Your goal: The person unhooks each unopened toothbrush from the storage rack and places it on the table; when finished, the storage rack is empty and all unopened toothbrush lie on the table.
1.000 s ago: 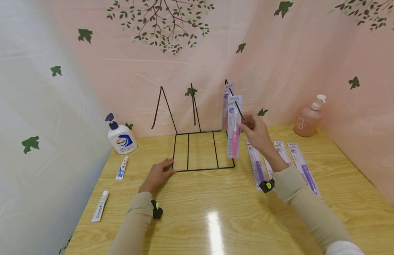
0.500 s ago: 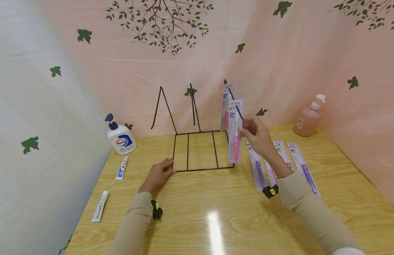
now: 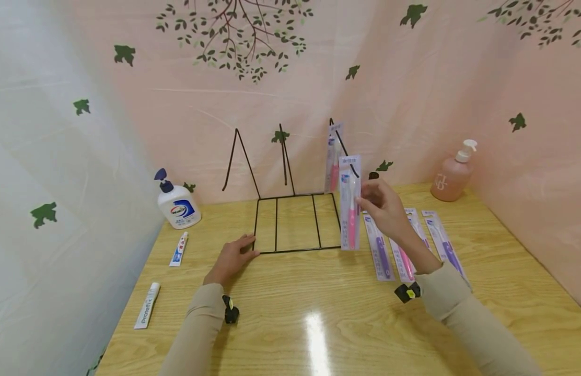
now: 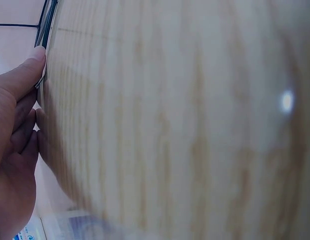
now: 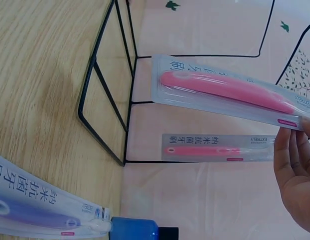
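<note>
My right hand [image 3: 384, 206] pinches the right edge of a pink toothbrush in a clear blister pack [image 3: 350, 209]. The pack stands upright at the tip of the rack's right-hand hook, with the hook's end showing in front of its top. Another packed pink toothbrush [image 5: 210, 149] hangs farther back on that hook. The black wire rack [image 3: 297, 249] stands on the table; its middle and left hooks are bare. At its front left corner my left hand [image 3: 231, 258] holds the frame, thumb in front and fingers at the side. In the left wrist view the thumb [image 4: 32, 67] touches the wire.
Several packed toothbrushes [image 3: 379, 250] lie right of the rack, partly under my right forearm. Behind that hand is a blue bottle [image 5: 135, 227] with a black cap. A white pump bottle [image 3: 179, 206] and two toothpaste tubes [image 3: 147, 305] are left; a pink pump bottle [image 3: 452, 177] is back right.
My right hand has drawn the front toothbrush pack toward me and slightly down and right, along the hook to its tip. My left hand has stayed at the rack's corner.
</note>
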Demonstrator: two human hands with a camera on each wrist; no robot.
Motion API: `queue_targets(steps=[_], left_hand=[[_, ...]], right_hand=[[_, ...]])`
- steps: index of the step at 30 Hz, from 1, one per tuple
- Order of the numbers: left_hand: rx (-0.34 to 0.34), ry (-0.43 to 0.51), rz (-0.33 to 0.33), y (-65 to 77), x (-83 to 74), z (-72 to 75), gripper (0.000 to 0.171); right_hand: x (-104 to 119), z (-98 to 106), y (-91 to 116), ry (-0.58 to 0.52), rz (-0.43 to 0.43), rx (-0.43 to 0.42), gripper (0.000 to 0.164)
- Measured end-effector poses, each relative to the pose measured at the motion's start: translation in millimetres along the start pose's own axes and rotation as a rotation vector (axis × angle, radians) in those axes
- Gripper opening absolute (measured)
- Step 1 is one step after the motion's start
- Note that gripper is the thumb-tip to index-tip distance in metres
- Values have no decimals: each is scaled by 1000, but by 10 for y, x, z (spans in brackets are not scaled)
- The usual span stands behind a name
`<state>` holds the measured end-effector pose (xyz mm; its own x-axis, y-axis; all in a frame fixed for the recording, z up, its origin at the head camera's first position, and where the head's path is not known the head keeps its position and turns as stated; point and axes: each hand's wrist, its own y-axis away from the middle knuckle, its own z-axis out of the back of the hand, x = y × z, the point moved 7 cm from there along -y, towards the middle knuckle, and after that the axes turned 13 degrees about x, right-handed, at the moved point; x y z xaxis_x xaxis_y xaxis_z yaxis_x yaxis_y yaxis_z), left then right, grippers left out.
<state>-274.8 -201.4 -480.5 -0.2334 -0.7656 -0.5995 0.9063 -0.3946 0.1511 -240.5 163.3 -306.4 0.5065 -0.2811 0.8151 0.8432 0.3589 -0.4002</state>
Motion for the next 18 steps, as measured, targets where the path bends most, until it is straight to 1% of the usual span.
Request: queue_targets(steps=[5,10,13,18], left_hand=[[-2,-2,-9,-4,2,-7,56],[-5,13,-10,-7,3,-6,56],[-7,25,-7,-7,3,-1,56],[-3,31,5,-13,8,1,56]], right_hand=[[-3,-2,61,15,-13,15,24],[-166,28,109,14,-21,10,26],[-232,63,147,5,-4,2,27],[-236,144,245,-19,17,-11,27]])
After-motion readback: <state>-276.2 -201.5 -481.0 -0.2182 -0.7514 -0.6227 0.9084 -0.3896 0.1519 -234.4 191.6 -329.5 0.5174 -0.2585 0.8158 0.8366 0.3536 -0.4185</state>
